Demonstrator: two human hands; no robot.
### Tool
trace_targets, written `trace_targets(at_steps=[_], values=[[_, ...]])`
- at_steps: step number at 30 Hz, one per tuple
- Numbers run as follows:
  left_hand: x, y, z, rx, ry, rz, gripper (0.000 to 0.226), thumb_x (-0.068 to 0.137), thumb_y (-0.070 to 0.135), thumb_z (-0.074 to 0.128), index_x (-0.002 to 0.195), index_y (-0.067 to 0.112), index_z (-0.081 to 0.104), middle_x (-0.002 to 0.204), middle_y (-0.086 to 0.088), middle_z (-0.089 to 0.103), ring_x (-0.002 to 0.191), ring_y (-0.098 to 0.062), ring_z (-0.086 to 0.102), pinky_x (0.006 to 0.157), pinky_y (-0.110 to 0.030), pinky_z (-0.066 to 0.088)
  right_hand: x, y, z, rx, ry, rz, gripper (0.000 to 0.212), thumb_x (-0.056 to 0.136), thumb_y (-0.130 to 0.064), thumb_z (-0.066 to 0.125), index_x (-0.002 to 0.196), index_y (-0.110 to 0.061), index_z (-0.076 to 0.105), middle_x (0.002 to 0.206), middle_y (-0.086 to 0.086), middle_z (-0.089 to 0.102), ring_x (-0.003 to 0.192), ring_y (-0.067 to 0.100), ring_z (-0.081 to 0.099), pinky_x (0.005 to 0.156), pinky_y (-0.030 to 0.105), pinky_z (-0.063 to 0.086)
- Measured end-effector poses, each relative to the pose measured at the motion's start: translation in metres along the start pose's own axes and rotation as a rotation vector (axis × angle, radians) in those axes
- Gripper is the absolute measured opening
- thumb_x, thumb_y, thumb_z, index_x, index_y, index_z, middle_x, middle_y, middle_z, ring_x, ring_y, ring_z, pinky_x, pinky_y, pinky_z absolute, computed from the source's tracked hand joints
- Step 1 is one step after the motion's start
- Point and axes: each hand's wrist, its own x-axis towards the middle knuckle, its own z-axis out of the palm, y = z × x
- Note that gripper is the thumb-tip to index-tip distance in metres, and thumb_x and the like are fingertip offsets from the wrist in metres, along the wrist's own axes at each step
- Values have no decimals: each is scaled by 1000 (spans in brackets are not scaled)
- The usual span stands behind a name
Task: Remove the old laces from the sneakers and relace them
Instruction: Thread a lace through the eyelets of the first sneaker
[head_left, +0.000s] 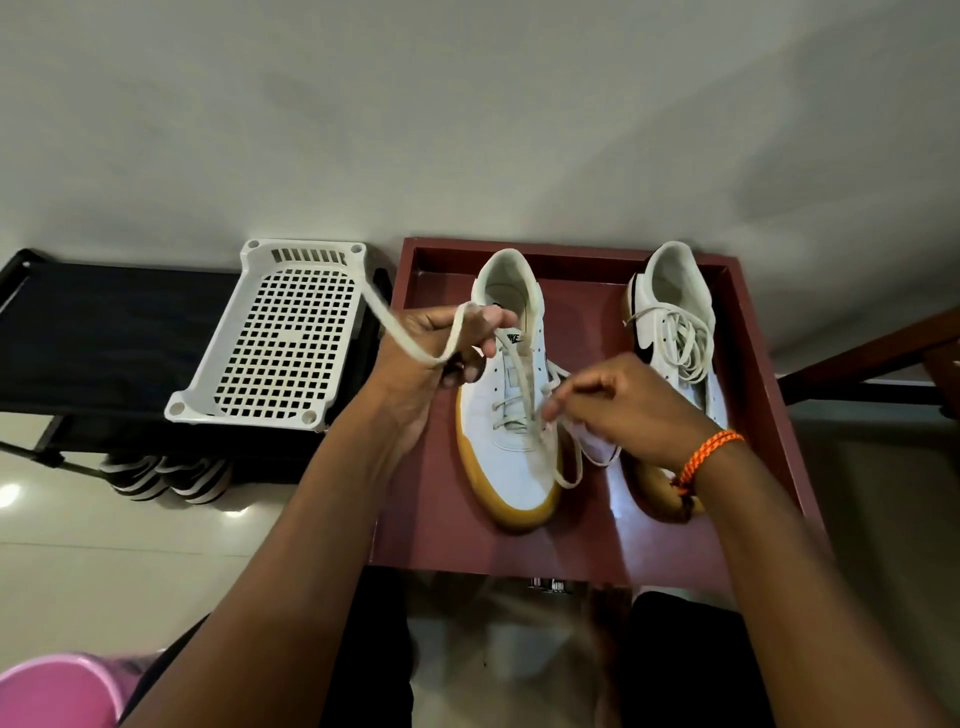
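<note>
Sitting at the far left, a black shoe rack (104, 332) is carrying a white perforated basket (280, 332), with dark striped shoes (166, 475) tucked underneath on the glossy pale floor (104, 571). A pink object (52, 691) is showing at the bottom left corner. Your left hand (441, 348) is curling round a pale lace (395, 332), lifting it in a loop. The left sneaker (511, 395) is lying on the dark red table (431, 493), partly laced. Your right hand (623, 410), with an orange wristband (709, 454), is pinching the lace's other end over the eyelets. The right sneaker (672, 322) is resting just beside it, near a plain grey wall (467, 104).
</note>
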Motion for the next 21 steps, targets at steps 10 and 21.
trace_targets(at_steps=[10, 21], values=[[-2, -1, 6, 2, 46, -43, 26, 99, 29, 73, 108, 6, 82, 72, 1, 63, 57, -12, 46, 54, -18, 33, 6, -9, 21, 93, -169, -134, 22, 101, -12, 69, 82, -7, 80, 56, -8, 57, 50, 7, 46, 56, 21, 41], [-1, -3, 7, 42, 46, -43, 23, 100, 26, 72, 102, 6, 83, 77, -5, 72, 54, -12, 49, 49, -19, 29, 10, -2, 18, 48, 223, -209, 37, 97, -49, 64, 86, -18, 81, 77, 13, 72, 72, 27, 67, 70, 45, 55]])
